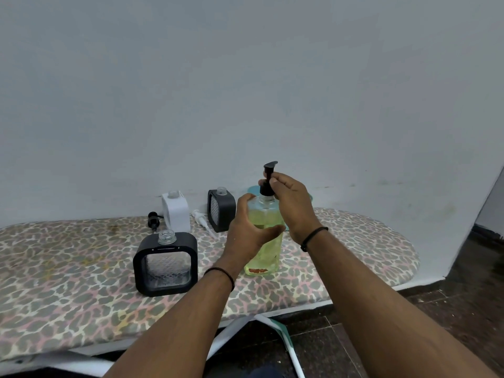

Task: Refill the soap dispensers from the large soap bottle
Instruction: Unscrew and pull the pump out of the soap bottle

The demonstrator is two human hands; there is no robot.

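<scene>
Both forearms extend fwd from bottom of view, bare, dark band on each wrist. Left hand (pixel 249 230): fingers and thumb curled round body of soap bottle (pixel 263 252), gripping at mid-height. Right hand (pixel 290 203): raised above left, wrist bent, fingertips pinching pump (pixel 268 177) at bottle neck.

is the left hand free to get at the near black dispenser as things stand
Probably not right away: the left hand grips the large soap bottle. The near black dispenser stands just to its left, neck open, with nothing between, so letting go would leave the way free.
</scene>
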